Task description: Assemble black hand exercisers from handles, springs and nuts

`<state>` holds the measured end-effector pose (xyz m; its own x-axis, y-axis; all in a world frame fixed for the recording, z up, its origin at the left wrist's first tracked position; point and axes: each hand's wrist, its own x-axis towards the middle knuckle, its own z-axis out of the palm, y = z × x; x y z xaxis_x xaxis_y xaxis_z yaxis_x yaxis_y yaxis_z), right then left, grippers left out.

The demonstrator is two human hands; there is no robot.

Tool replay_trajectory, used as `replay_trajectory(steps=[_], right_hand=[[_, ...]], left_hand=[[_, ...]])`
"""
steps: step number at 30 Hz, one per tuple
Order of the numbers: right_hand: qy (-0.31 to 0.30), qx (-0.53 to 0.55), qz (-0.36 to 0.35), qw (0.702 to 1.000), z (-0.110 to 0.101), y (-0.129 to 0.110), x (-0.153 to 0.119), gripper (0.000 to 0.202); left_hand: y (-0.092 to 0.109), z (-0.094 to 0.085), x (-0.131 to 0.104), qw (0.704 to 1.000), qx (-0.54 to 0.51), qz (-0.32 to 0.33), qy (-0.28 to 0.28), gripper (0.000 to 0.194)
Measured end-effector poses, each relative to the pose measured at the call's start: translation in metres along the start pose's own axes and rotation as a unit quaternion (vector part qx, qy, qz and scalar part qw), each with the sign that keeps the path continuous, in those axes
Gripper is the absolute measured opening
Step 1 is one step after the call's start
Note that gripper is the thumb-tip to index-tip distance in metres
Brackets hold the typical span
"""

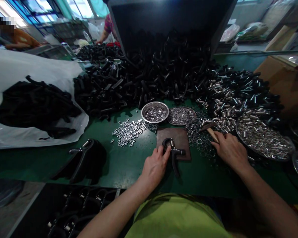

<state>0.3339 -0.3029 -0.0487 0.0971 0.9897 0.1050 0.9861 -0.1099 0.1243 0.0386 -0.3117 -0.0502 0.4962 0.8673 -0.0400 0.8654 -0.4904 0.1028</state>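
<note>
My left hand (154, 167) holds a black hand gripper exerciser (175, 162) with a metal spring at its top. The exerciser rests partly on a brown square plate (172, 132), and one handle reaches past the plate's near edge. My right hand (230, 150) is closed around the wooden handle of a small hammer (212, 132). The hammer's dark head is just right of the plate, above scattered metal rings (200, 142). On the left of the bench stands a group of finished-looking exercisers (86, 162).
A round bowl of small metal parts (155, 103) and an oval tray (182, 124) sit behind the plate. Loose nuts (129, 132) lie to the left. Springs and pins fill a large tray (265, 138) at right. Black handles (144, 79) are heaped behind; a white sack (39, 62) stands left.
</note>
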Motion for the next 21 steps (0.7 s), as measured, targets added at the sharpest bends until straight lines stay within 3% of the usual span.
replay_trajectory(steps=[3, 6, 9, 13, 18, 21], right_hand=[[-0.036, 0.0, 0.025, 0.999, 0.011, 0.016, -0.005, 0.041], [-0.012, 0.012, 0.041, 0.999, 0.005, 0.012, -0.004, 0.042], [0.014, 0.139, 0.028, 0.99, -0.017, -0.006, -0.003, 0.045], [0.015, 0.329, -0.049, 0.943, -0.04, -0.044, -0.01, 0.049], [-0.04, 0.289, -0.19, 0.937, -0.023, -0.069, -0.017, 0.049], [0.012, 0.238, -0.157, 0.958, -0.013, -0.054, -0.019, 0.047]], left_hand=[[0.003, -0.001, -0.003, 0.999, -0.001, -0.018, -0.038, 0.062], [0.003, -0.001, -0.002, 0.999, -0.005, -0.012, -0.034, 0.061], [0.003, 0.0, -0.001, 1.0, -0.015, -0.006, -0.026, 0.059], [0.004, 0.003, -0.001, 1.0, -0.011, -0.005, -0.017, 0.058], [0.006, 0.004, -0.001, 1.0, -0.012, -0.003, -0.006, 0.057], [0.001, 0.003, -0.001, 0.998, -0.065, -0.009, 0.01, 0.057]])
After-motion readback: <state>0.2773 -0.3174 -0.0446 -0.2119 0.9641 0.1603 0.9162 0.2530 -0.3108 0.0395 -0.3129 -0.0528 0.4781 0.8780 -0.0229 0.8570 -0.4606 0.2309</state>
